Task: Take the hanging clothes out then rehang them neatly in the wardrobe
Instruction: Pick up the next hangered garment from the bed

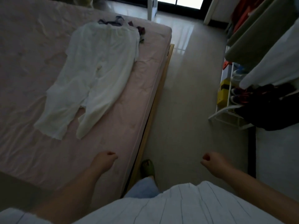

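A pair of white trousers lies spread flat on the bed's pink sheet. Beyond its waistband sits a small heap of dark clothes. On the right, garments hang in the open wardrobe: a green one, a white one, a dark one and orange ones further back. My left hand hovers over the bed's near corner, fingers loosely curled, holding nothing. My right hand hangs over the floor between bed and wardrobe, also loosely curled and empty.
A strip of pale tiled floor runs between the bed's wooden edge and the wardrobe. A white wire shoe rack with shoes and a yellow box stands under the hanging clothes. My foot in a green slipper is beside the bed frame.
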